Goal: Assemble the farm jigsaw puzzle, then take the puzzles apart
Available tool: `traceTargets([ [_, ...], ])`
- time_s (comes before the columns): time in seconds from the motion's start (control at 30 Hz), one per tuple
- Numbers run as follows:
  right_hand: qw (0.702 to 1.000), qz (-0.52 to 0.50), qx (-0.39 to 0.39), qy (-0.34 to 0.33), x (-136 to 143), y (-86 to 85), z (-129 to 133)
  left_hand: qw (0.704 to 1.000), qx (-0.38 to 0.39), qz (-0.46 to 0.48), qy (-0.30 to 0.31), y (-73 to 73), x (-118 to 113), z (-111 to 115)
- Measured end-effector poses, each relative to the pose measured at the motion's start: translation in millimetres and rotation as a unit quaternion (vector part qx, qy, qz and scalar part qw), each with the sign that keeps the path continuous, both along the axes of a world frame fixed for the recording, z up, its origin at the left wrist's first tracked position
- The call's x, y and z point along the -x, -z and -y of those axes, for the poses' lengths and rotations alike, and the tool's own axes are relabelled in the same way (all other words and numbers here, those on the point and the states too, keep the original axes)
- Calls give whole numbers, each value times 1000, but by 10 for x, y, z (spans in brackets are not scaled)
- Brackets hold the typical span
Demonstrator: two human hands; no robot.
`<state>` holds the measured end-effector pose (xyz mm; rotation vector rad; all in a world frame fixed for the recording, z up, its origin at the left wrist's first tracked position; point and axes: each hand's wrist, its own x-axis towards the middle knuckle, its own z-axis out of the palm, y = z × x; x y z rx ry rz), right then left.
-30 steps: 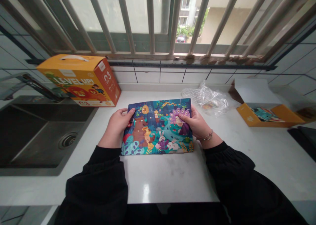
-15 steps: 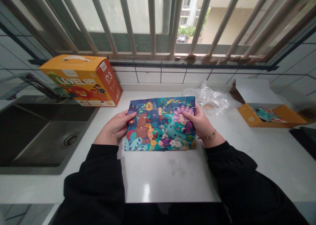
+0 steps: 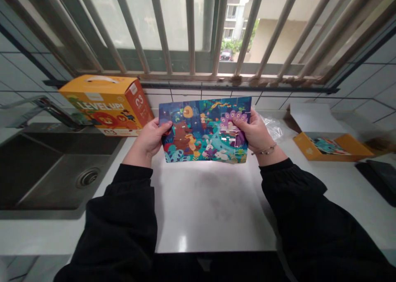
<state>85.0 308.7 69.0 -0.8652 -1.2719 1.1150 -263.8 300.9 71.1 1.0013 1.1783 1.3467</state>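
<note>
An assembled jigsaw puzzle (image 3: 201,135) with a bear, rabbits and a peacock on a blue forest scene is held up above the white counter, its picture facing me. My left hand (image 3: 151,137) grips the left edge, thumb on the front and fingers behind. On the right edge my right hand (image 3: 255,133) pinches the puzzle the same way, its thumb over the peacock. Small light gaps show between pieces near the peacock. The fingers behind the puzzle are hidden.
An orange carry box (image 3: 105,106) stands at the back left beside the sink (image 3: 68,214) and faucet (image 3: 58,112). Crumpled clear plastic (image 3: 275,128) lies behind my right hand. An open orange box (image 3: 312,150) holds colourful pieces at right, near a black object (image 3: 379,178). Window bars rise behind.
Both hands have raised the puzzle up and away from the counter, its right side now slightly higher. It covers more of the clear plastic. The view has shifted slightly.
</note>
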Motion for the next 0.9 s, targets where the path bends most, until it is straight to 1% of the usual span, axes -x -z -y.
traceTargets([
  [0.07,999,12,-19,24,-26,-140,-70,999,-46,0,-16,-156,-49,-42],
  [0.13,999,14,-28,37,-66,-226,-89,996,-86,-2,-34,-242,-82,-18],
  [0.17,999,11,-33,35,-93,-244,-72,994,-99,-7,-41,-251,-85,23],
  [0.23,999,13,-49,7,-166,-230,13,993,-107,-36,-40,-203,-52,162],
  [0.3,995,57,-65,-46,-268,-154,151,991,-92,-92,-8,-97,30,354],
  [0.33,990,95,-69,-74,-328,-96,229,988,-79,-134,24,-38,84,457],
  [0.37,983,136,-70,-100,-393,-27,306,980,-74,-173,61,17,141,557],
  [0.43,969,198,-59,-139,-522,127,445,958,-61,-226,165,102,244,725],
  [0.5,953,247,-45,-168,-631,280,554,934,-60,-267,229,143,309,829],
  [0.57,937,296,-37,-184,-699,403,629,911,-54,-316,260,162,321,864],
  [0.6,930,316,-38,-181,-715,449,656,902,-52,-340,261,175,309,859],
  [0.63,927,332,-45,-170,-718,486,677,898,-54,-360,248,197,286,842],
  [0.67,925,344,-54,-149,-711,514,690,898,-59,-377,220,232,257,815],
  [0.73,924,369,-67,-78,-675,560,697,894,-69,-420,141,344,183,741],
  [0.77,920,384,-64,-35,-651,582,690,885,-69,-451,98,416,143,700],
  [0.83,903,426,-40,40,-600,632,662,848,-45,-526,40,564,60,621],
  [0.9,873,481,-14,83,-546,687,621,811,-26,-584,9,682,-27,559],
])
